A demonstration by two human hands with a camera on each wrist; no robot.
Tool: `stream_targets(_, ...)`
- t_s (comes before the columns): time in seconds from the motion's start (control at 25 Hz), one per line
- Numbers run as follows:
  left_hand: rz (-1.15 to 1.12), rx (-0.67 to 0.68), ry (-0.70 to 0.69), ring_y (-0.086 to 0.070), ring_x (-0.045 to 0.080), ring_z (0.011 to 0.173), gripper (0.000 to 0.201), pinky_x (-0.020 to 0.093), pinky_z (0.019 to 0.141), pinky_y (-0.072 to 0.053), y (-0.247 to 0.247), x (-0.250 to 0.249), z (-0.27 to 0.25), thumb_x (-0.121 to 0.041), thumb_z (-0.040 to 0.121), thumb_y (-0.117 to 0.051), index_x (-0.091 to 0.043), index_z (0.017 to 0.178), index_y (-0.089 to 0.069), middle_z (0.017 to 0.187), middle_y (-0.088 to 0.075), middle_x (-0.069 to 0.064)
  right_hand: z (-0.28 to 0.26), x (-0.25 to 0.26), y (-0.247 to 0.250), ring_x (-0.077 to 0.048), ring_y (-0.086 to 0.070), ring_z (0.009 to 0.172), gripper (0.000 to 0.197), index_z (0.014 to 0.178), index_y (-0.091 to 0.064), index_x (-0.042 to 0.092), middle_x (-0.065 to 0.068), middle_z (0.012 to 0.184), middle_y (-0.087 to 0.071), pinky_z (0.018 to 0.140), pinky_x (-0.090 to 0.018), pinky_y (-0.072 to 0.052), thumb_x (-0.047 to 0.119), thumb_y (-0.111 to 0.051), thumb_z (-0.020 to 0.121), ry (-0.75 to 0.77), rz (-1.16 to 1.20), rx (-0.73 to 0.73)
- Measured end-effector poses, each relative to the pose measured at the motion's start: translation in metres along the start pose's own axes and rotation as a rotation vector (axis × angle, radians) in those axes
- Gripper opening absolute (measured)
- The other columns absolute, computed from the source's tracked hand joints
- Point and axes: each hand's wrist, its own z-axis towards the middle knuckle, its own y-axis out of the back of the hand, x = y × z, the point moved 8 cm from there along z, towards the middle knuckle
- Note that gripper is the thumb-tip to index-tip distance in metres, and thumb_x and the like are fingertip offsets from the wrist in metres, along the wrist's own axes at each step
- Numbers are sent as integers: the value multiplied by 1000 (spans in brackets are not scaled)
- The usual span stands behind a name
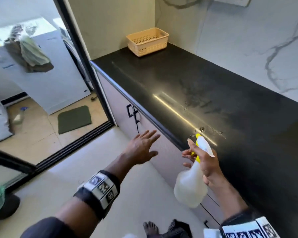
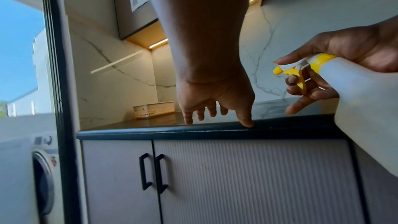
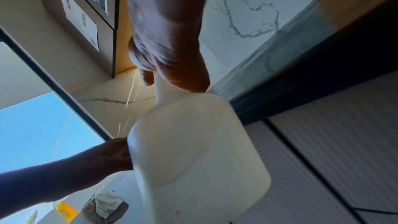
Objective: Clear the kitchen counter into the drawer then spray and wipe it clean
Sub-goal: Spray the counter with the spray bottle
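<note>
White and boxy, a front-loading washing machine (image 1: 41, 69) stands beyond the dark sliding-door frame at far left, a crumpled green cloth (image 1: 33, 52) lying on its lid; that may be the wiper for later, though I can't be sure. Next comes the person's left hand (image 1: 142, 148), fingers straight and spread, holding nothing, poised in front of the pale ribbed cabinet doors (image 1: 162, 148) below the counter edge, probably kept clear of the spray. To its right, the right hand (image 1: 208, 167) is wrapped round the neck of a translucent white spray bottle with a yellow trigger and nozzle (image 1: 190, 188), nozzle aimed at the black stone countertop (image 1: 205, 79), where droplets and a wet sheen show near the front edge, so spraying looks under way. A beige perforated plastic basket (image 1: 148, 41) sits in the far corner, still on the counter.

Only the left wrist view shows the finger on the trigger and the black door handles (image 2: 154, 171) plainly. From above, the wet patch is visible. On the right wrist camera the bottle's base (image 3: 200, 156) blocks most else.
</note>
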Motion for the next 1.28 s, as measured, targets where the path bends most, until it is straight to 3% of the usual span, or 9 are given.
stream_targets(0.12,80,8,-41,2,23,151,76,43,120,-6,26,37,71,-55,95,-46,-31,156,-6,164,5,-3,40,10,-30,-32,-67,76,50,123,-58,19,-16,66,-61,68,-47,-58,37,-77,80,-31,28,-63)
stream_targets(0.28,133,77,-115,3,20,151,77,44,121,-3,38,96,134,-64,94,-36,-32,156,-4,163,5,-7,86,9,-80,-32,-69,85,36,92,-59,16,-19,76,-65,67,-42,-57,40,-81,74,-171,58,-42)
stream_targets(0.36,70,104,-153,5,18,151,80,42,122,-1,47,121,154,-68,92,-36,-33,156,-5,163,6,-9,106,13,-110,-35,-70,90,36,78,-54,16,-16,69,-59,65,-37,-56,42,-79,73,-264,114,-9)
stream_targets(0.48,-46,59,10,2,22,151,80,43,123,-6,87,213,202,-65,92,-41,-26,156,-12,164,1,-5,147,35,-164,-40,-70,92,40,62,-47,15,-10,58,-47,59,-31,-55,41,-75,73,-333,219,-19)
stream_targets(0.6,-40,12,164,-3,28,150,84,46,122,-9,129,311,241,-61,92,-49,-18,156,-15,164,-4,1,191,56,-226,-42,-68,101,32,70,-55,12,-14,69,-61,58,-32,-57,40,-68,79,-384,233,76)
stream_targets(0.72,-56,31,183,-4,28,150,89,45,121,-11,147,356,265,-61,89,-53,-15,156,-15,164,-5,3,232,75,-271,-42,-70,93,33,71,-52,14,-10,61,-55,56,-32,-57,38,-71,80,-385,210,131)
stream_targets(0.88,-72,33,205,-1,26,151,90,44,122,-10,172,396,308,-60,89,-55,-18,156,-13,164,-3,4,299,107,-318,-42,-66,108,36,82,-64,8,-23,101,-69,62,-36,-59,42,-73,78,-368,191,224)
stream_targets(0.96,-60,65,210,1,25,151,91,45,122,-7,184,415,332,-59,88,-56,-19,156,-10,164,0,5,340,138,-333,-41,-66,109,40,84,-67,9,-22,107,-69,63,-38,-60,44,-81,72,-301,190,259)
stream_targets(1.28,-103,214,231,6,26,150,113,50,122,-8,221,437,447,-61,77,-68,-17,156,1,163,8,7,497,307,-339,-32,-72,87,35,99,-65,11,-11,94,-71,63,-35,-56,36,-76,77,152,147,-12)
